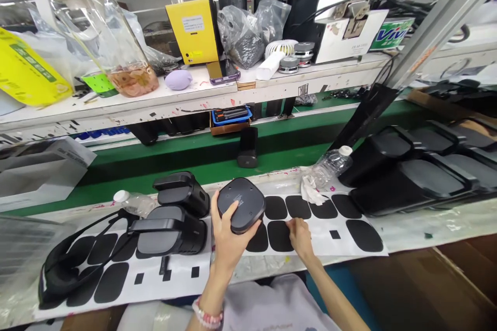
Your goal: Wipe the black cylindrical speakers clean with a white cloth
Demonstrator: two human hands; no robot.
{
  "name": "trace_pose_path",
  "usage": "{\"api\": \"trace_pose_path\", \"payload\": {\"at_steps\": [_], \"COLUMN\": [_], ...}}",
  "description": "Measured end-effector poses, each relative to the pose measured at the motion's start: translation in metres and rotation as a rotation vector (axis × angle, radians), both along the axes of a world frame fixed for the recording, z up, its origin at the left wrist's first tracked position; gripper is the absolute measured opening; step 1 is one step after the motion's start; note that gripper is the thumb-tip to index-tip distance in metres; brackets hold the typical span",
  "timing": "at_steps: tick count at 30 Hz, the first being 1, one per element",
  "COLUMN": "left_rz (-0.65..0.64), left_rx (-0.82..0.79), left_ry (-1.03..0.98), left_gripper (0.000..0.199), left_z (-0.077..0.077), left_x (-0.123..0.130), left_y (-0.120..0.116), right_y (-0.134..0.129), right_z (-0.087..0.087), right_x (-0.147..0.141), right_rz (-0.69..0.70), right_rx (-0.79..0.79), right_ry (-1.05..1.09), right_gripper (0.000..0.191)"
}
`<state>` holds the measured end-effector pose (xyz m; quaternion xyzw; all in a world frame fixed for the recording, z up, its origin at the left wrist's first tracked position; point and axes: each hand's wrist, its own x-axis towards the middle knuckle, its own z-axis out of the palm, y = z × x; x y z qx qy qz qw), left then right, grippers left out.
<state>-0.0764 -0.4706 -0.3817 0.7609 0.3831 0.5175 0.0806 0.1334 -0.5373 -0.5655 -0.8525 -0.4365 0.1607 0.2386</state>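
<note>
My left hand (229, 232) grips a black device (241, 206) with rounded corners, its flat base facing up and the thumb lying across it. To its right, my right hand (300, 235) is closed at the edge of a black rounded patch (280, 236) on a white sheet (322, 240); whether its fingers hold the patch edge cannot be made out. More black patches and a small black square (334, 235) lie on that sheet. Two black handled devices (173, 230) lie left of my left hand, on a second sheet (155, 289).
Several black handled containers (423, 176) stand at the right. A plastic bottle (332, 165) and tissue (311, 190) are behind the sheet. Black straps (58, 269) lie at the left. Beyond runs a green belt (194, 158) with a black device (247, 147), below a cluttered shelf (194, 101).
</note>
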Motion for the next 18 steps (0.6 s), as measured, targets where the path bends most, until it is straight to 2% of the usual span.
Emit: {"api": "trace_pose_path", "payload": {"at_steps": [4, 8, 12, 18], "left_rz": [0.020, 0.021, 0.014, 0.016], "left_rx": [0.005, 0.009, 0.024, 0.020], "left_ry": [-0.003, 0.011, 0.034, 0.042], "left_gripper": [0.056, 0.056, 0.055, 0.055], "left_z": [-0.002, -0.004, -0.003, -0.001], "left_x": [0.001, 0.002, 0.005, 0.006], "left_y": [-0.001, -0.005, -0.010, -0.011], "right_y": [0.001, 0.009, 0.019, 0.018], "right_z": [0.001, 0.007, 0.022, 0.054], "right_x": [0.004, 0.008, 0.016, 0.018], "right_rz": [0.076, 0.213, 0.462, 0.831], "right_rx": [0.008, -0.061, -0.093, -0.067], "right_ry": [0.070, 0.096, 0.096, 0.066], "right_gripper": [0.019, 0.024, 0.016, 0.029]}}
